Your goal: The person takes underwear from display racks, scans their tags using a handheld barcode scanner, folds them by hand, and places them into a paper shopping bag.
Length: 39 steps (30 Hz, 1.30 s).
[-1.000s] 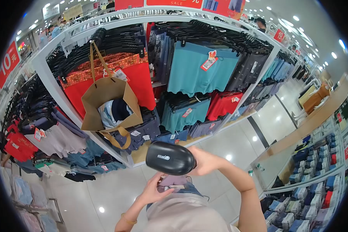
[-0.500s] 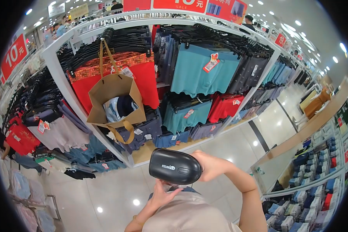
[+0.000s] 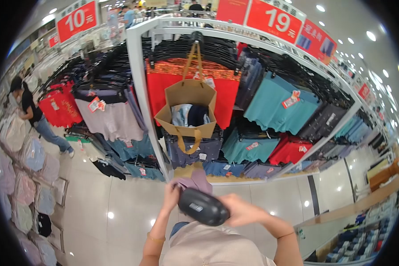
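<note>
My right hand (image 3: pixel 244 210) is closed around one end of a rounded black handheld device (image 3: pixel 202 207) with white lettering on top; its exact kind does not show. Just left of the device, my left hand (image 3: pixel 170 197) is closed on a mauve cloth (image 3: pixel 194 181), which sticks out beyond the device's far side. The device hides part of the cloth and some of my left fingers. Ahead, a brown paper bag (image 3: pixel 188 95) hangs by its handle from the rack, with folded blue and dark cloth (image 3: pixel 198 116) inside.
A white rack (image 3: pixel 137 80) ahead holds hanging red, teal and grey shorts under a red 19 sign (image 3: pixel 274 21). A person in a black top (image 3: pixel 31 106) stands at left beside packaged garments (image 3: pixel 35 153). Shelves of folded packs (image 3: pixel 363 239) line the lower right.
My view has turned left, so the rack and bag sit further right. A mauve cloth has come into sight at my left hand, which has moved up beside the tilted device.
</note>
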### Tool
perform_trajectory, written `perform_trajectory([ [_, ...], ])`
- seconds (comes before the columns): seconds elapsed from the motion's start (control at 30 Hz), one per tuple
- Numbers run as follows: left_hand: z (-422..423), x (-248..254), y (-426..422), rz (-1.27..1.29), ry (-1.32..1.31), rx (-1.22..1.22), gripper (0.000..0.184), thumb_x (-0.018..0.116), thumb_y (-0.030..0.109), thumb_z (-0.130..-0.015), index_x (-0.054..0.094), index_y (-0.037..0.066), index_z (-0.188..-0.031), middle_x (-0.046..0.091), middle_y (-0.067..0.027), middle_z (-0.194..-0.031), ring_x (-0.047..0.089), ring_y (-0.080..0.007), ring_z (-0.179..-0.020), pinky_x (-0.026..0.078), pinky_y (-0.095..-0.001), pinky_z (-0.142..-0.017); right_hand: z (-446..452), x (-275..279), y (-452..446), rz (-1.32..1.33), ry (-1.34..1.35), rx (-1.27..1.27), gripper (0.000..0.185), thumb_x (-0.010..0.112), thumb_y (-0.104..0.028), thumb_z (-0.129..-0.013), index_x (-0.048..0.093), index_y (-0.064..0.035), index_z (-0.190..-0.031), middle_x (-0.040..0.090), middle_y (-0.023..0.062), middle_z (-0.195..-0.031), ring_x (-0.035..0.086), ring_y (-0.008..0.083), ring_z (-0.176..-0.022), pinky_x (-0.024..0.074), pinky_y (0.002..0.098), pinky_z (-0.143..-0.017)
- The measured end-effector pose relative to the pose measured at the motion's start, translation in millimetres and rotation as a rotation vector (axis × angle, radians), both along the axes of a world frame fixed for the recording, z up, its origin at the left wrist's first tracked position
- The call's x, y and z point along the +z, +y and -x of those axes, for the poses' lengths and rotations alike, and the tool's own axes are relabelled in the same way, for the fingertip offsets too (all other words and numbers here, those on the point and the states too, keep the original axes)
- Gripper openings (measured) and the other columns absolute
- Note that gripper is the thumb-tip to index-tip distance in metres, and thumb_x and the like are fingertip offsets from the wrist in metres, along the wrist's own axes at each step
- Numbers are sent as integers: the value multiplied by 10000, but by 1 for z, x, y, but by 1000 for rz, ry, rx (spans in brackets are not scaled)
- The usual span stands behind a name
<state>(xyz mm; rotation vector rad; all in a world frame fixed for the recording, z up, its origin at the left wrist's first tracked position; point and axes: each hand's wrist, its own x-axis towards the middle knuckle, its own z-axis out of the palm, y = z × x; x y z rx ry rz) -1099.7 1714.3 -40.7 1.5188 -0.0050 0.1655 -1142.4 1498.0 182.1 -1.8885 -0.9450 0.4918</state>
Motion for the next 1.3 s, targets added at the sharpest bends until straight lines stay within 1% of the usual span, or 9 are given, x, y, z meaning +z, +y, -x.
perform_trajectory([
  [0.1, 0, 31, 21, 133, 102, 215, 243, 361, -11, -798, 566, -50, -923, 589, -39, -772, 526, -92, -672, 421, -228, -610, 10, -18, 40, -87, 31, 247, 448, 629, -33, -662, 464, 27, -1074, 443, 133, -1140, 492, 301, -1016, 411, 365, -827],
  [0.27, 3, 48, 54, 349, -98, 216, 294, 415, 181, -889, 520, 0, -1095, 590, -65, -953, 575, -135, -832, 463, -261, -762, 27, -59, 90, 74, 330, 606, 452, 642, -176, -750, 437, 28, -1097, 552, 152, -908, 541, 291, -881, 423, 342, -741],
  [0.4, 16, 134, 37, 585, -258, 474, 206, 524, 71, -775, 522, 26, -976, 588, -34, -879, 558, -102, -793, 452, -238, -731, 52, -84, 121, -37, 379, 699, 506, 604, -300, -800, 398, 24, -1131, 540, 157, -786, 517, 300, -749, 408, 357, -664],
  [0.53, 25, 139, 56, 430, -321, 454, 142, 508, -15, -751, 541, 36, -880, 558, 0, -756, 510, -56, -662, 416, -200, -591, 73, -95, 120, 60, 258, 766, 485, 524, -341, -850, 383, 7, -1157, 528, 191, -783, 479, 308, -667, 386, 382, -626],
  [0.77, 92, 186, 28, 67, -160, 279, 189, 476, -66, -718, 582, -6, -863, 583, -5, -770, 534, -77, -721, 427, -204, -628, 65, -63, 87, 174, 124, 903, 288, 458, -228, -897, 517, -32, -1100, 580, 166, -702, 542, 253, -607, 415, 354, -619],
  [0.9, 123, 174, 15, 151, -116, 103, 157, 558, 44, -670, 569, -40, -802, 585, -63, -799, 558, -134, -745, 450, -262, -639, 28, -27, 27, -327, 399, 450, 266, 590, -104, -802, 560, -11, -1049, 641, 104, -859, 614, 202, -809, 465, 286, -747],
  [0.97, 133, 179, 6, 134, -101, -72, 164, 565, 62, -673, 575, -47, -796, 585, -79, -792, 560, -153, -742, 450, -274, -648, 16, -28, 23, -641, -17, -28, 451, 696, -218, -710, 555, -6, -1081, 647, 87, -864, 612, 236, -816, 448, 315, -803],
  [1.1, 141, 168, -7, 136, -58, -296, 223, 539, 1, -689, 599, -52, -897, 602, -74, -848, 540, -117, -770, 438, -243, -695, 12, -9, 24, -385, -60, 69, 475, 726, -249, -671, 557, -15, -1048, 634, 95, -881, 602, 238, -852, 449, 305, -790],
  [1.3, 155, 170, -25, 124, 548, 72, 259, 493, 127, -801, 603, -41, -965, 613, -109, -891, 557, -148, -790, 452, -268, -714, 15, -21, 2, 54, 156, 239, 324, 698, -266, -708, 615, 7, -862, 581, 58, -578, 532, 150, -500, 425, 271, -498],
])
